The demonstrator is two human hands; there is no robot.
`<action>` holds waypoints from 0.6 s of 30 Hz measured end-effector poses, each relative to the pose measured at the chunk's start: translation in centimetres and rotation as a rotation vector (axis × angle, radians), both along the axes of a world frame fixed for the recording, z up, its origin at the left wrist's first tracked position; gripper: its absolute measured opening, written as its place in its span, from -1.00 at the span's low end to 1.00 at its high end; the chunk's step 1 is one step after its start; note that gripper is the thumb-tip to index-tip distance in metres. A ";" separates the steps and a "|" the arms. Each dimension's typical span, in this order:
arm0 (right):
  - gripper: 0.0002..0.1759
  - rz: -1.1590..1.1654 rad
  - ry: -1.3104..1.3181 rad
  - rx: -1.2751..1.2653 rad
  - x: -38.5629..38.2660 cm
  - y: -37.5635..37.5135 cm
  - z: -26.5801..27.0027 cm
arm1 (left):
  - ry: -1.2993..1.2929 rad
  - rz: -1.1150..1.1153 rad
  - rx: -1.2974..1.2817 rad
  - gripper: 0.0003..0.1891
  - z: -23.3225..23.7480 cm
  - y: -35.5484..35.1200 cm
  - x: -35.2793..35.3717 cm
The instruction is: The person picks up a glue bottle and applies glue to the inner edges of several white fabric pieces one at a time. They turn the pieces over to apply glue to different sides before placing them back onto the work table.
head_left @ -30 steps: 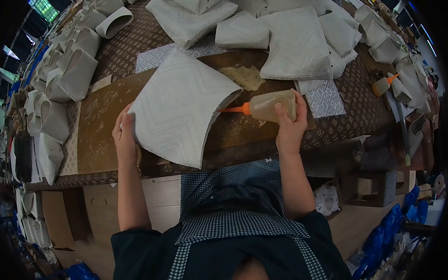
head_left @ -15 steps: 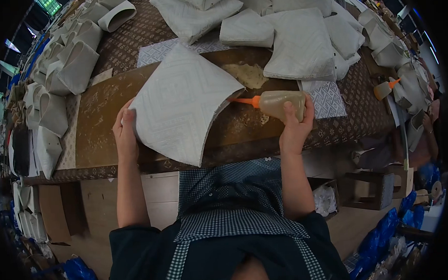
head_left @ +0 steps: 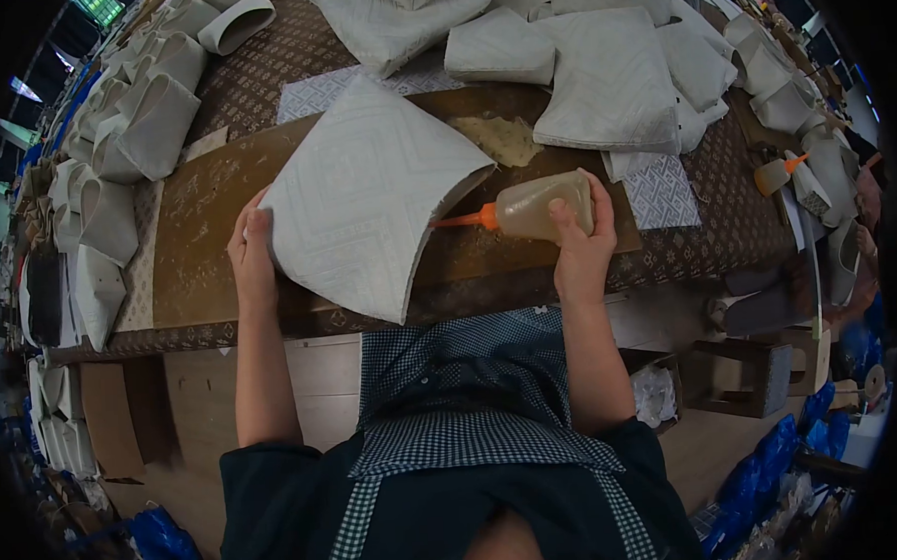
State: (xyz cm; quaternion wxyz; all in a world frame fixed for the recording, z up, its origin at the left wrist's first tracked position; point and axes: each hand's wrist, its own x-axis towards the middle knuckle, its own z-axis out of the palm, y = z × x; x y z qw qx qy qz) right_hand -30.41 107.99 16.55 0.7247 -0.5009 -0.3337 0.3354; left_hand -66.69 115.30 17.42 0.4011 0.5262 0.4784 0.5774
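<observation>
My left hand point(head_left: 254, 250) grips the left edge of a white embossed bag piece point(head_left: 360, 199), thumb on top and fingers hidden beneath. The piece is tilted over the brown board, with its open edge facing right. In my right hand point(head_left: 585, 249) is a squeeze bottle point(head_left: 537, 206) of yellowish liquid, lying almost level. Its long orange nozzle point(head_left: 466, 219) points left, and the tip meets the middle of the piece's open edge, where the end of it is hidden.
A stained brown board point(head_left: 202, 256) lies on the patterned tablecloth point(head_left: 269, 73). White bag pieces point(head_left: 615, 83) are heaped at the back right, and more white pieces point(head_left: 156, 123) line the left. Another orange-tipped bottle point(head_left: 772, 176) stands at the right, near a patterned sheet point(head_left: 662, 196).
My right hand has brought the bottle left and slightly down, so the nozzle tip has gone from near the right corner to the middle of the open edge. My left hand keeps its grip.
</observation>
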 end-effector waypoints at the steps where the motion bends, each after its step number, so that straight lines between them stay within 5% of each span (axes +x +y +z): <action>1: -0.37 0.007 -0.002 -0.005 -0.1 0.0 0.0 | -0.001 -0.003 -0.002 -0.49 0.0 0.0 0.0; 18: -0.37 0.131 -0.005 -0.016 -1.0 -1.0 0.4 | -0.017 0.017 -0.040 -0.50 -0.1 0.0 0.1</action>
